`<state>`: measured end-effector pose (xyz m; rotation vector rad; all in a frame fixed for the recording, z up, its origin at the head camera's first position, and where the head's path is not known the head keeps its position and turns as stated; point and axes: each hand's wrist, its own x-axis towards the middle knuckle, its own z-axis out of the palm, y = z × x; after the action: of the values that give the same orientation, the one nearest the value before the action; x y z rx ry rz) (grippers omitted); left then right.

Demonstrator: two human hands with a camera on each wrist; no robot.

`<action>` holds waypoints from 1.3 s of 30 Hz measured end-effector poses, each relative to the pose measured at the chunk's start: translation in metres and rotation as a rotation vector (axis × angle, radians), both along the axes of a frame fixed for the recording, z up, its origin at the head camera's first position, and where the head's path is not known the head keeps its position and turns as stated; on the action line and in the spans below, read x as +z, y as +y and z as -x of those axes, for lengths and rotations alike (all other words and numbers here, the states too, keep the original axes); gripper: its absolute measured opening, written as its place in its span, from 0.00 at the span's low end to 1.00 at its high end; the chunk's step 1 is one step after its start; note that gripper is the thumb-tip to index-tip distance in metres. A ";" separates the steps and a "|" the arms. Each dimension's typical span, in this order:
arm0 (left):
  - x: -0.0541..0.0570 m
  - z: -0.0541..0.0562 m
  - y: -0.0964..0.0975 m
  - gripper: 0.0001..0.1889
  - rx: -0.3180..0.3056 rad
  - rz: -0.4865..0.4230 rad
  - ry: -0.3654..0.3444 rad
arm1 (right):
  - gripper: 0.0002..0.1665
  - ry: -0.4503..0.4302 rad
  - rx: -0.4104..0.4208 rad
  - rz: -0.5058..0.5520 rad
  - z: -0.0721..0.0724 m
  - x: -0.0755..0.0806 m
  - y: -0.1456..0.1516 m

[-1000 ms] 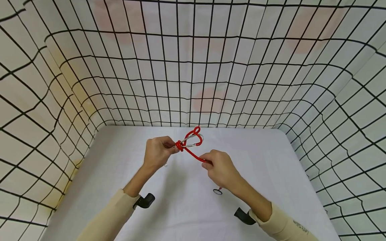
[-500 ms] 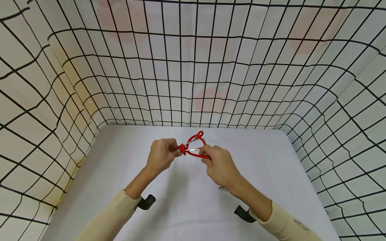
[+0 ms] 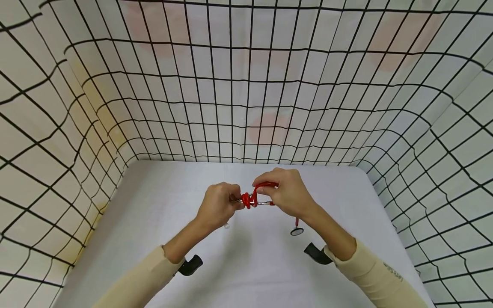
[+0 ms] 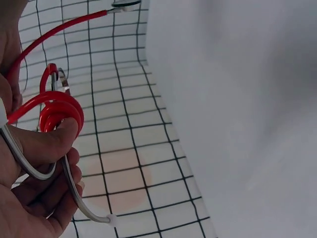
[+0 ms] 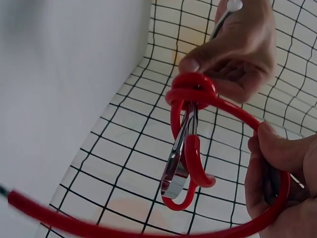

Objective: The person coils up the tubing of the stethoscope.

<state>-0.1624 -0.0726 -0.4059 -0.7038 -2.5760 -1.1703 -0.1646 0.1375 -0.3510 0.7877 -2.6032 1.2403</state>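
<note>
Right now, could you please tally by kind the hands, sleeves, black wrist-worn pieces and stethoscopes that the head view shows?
Hands: 2 (left hand, right hand)
Sleeves: 2 (left sleeve, right sleeve)
Black wrist-worn pieces: 2 (left piece, right piece)
Stethoscopes: 1 (red stethoscope, held by both hands)
Total: 7

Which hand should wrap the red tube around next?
Probably the right hand: it pinches the red tube beyond the coils, while the left hand grips the metal tubes.
</note>
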 end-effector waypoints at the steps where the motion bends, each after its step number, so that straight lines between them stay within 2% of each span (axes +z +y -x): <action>1: 0.002 -0.002 0.001 0.15 -0.006 0.003 -0.001 | 0.10 -0.011 -0.001 0.000 0.001 0.001 0.001; 11: 0.013 -0.016 0.011 0.13 -0.063 -0.012 -0.023 | 0.09 -0.131 -0.078 -0.048 0.022 0.004 0.020; 18: 0.020 -0.023 0.014 0.11 -0.089 -0.050 -0.045 | 0.10 -0.378 -0.030 -0.105 0.040 -0.003 0.037; 21: 0.023 -0.026 0.016 0.11 -0.100 -0.061 -0.051 | 0.09 -0.452 0.012 -0.095 0.046 -0.006 0.044; 26: 0.028 -0.030 0.019 0.11 -0.117 -0.089 -0.067 | 0.08 -0.494 0.129 -0.042 0.053 -0.010 0.052; 34: 0.028 -0.031 0.020 0.10 -0.121 -0.104 -0.077 | 0.06 -0.688 0.338 0.138 0.062 -0.019 0.069; 37: 0.027 -0.031 0.020 0.10 -0.122 -0.093 -0.081 | 0.08 -0.729 0.435 0.192 0.065 -0.021 0.074; 39: 0.027 -0.031 0.020 0.10 -0.120 -0.092 -0.081 | 0.10 -0.736 0.470 0.204 0.066 -0.021 0.076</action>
<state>-0.1315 -0.0523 -0.3793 -0.8170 -2.5561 -1.3709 -0.2302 0.2136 -0.3718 1.1060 -2.8100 2.2551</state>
